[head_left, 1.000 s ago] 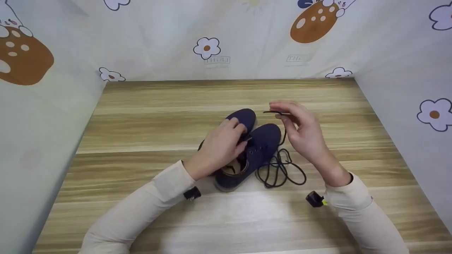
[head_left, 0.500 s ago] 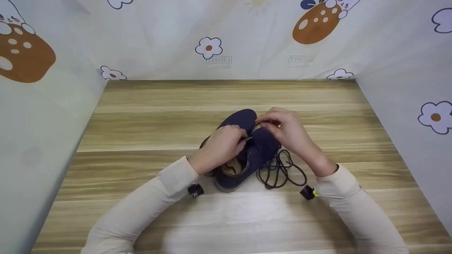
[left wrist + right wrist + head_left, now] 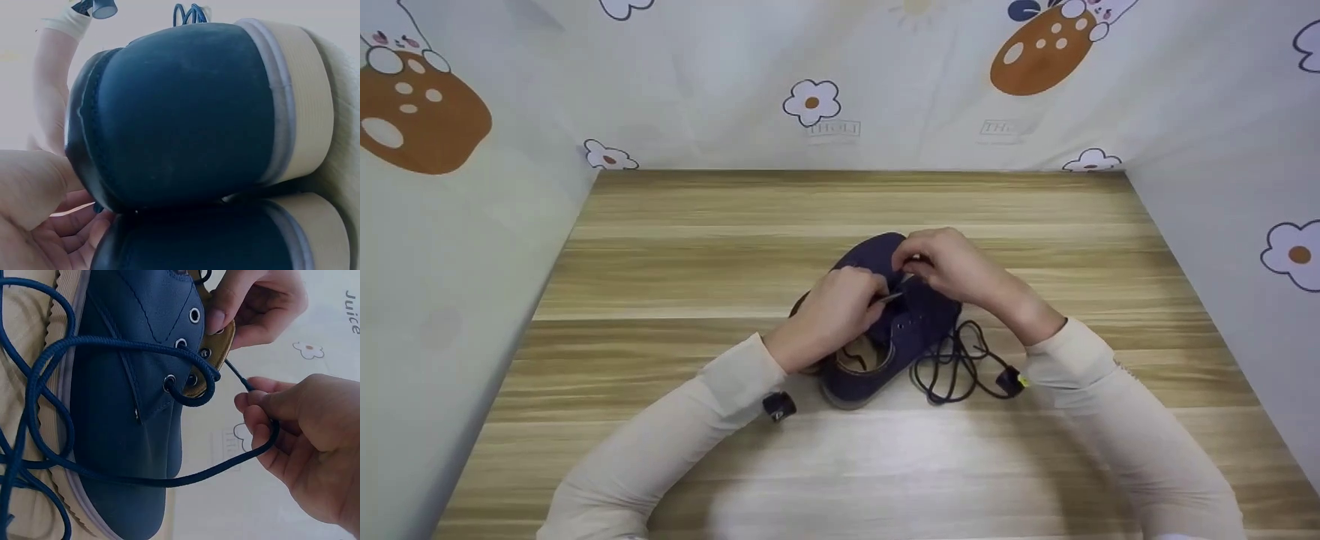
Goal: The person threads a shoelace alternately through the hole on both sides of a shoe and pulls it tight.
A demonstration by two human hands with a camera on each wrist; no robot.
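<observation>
A dark blue lace-up shoe [image 3: 851,391] rests on the table with its toe pointing away to the right. Its mate, a second blue shoe [image 3: 877,251], lies close along its left side. With thumb and fingers, my left hand [image 3: 840,307] pinches the near shoe's eyelet flap [image 3: 226,336], whose brown lining shows in the right wrist view. My right hand [image 3: 315,439] pinches a dark blue shoelace [image 3: 152,482] close to its tip [image 3: 239,374], which meets the flap's edge. Whether the tip enters an eyelet is hidden. The lace also passes through a lower eyelet [image 3: 170,383] opposite.
Loose loops of the lace [image 3: 952,375] lie on the wood-grain table [image 3: 675,247], right of the shoes. Printed fabric walls [image 3: 735,90] stand at the back and both sides. A small black camera [image 3: 778,406] hangs under my left wrist; another sits under the right.
My right hand has come left and slightly down, bringing the lace tip from beyond the toe to the flap. The left hand keeps its grip almost in place.
</observation>
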